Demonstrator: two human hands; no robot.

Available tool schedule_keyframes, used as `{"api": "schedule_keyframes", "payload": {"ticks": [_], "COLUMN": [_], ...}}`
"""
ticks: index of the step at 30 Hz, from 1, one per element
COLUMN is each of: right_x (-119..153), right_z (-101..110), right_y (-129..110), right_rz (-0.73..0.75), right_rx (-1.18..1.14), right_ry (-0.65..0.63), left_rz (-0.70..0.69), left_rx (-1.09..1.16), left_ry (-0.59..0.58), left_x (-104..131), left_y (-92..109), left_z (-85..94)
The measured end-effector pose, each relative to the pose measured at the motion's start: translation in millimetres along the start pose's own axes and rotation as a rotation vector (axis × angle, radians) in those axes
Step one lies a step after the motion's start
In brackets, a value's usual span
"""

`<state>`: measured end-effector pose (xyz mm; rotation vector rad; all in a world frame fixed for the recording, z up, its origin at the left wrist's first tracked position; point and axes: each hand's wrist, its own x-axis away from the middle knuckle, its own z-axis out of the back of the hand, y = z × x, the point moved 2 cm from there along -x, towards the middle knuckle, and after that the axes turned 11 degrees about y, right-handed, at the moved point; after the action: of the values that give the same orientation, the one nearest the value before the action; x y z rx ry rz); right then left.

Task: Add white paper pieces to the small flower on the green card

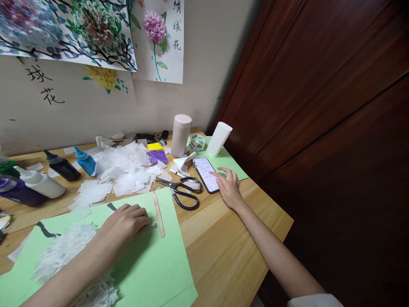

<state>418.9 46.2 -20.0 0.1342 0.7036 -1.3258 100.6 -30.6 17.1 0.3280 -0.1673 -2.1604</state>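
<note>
My right hand (229, 186) is over a smartphone (207, 174) lying on the table, its index finger on the lit screen and its other fingers apart. My left hand (129, 221) is closed above a green sheet of paper (172, 264), with a small pale piece of paper (153, 225) at its fingertips. A wooden craft stick (159, 215) lies on the sheet just right of that hand. Ruffled white paper clusters (62, 251) and dark painted strokes (46, 230) are on the sheet, partly hidden by my left forearm. Black-handled scissors (179, 187) lie between the hands.
A heap of white paper squares (128, 164) covers the table's back. Paint bottles (62, 165) stand or lie at the left. A pink tumbler (181, 135), a tape roll (197, 142) and a white cylinder (220, 138) stand behind the phone. Flower pictures (158, 42) hang on the wall.
</note>
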Motion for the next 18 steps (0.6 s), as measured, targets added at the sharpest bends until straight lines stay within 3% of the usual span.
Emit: {"api": "schedule_keyframes", "payload": {"ticks": [18], "right_x": [0.0], "right_z": [-2.3], "right_y": [1.6], "right_rz": [0.011], "right_rx": [0.01], "right_ry": [0.005], "left_rz": [-0.015], "left_rx": [-0.026], "left_ry": [-0.015], "left_x": [-1.3], "left_y": [-0.5], "left_z": [-1.4]}}
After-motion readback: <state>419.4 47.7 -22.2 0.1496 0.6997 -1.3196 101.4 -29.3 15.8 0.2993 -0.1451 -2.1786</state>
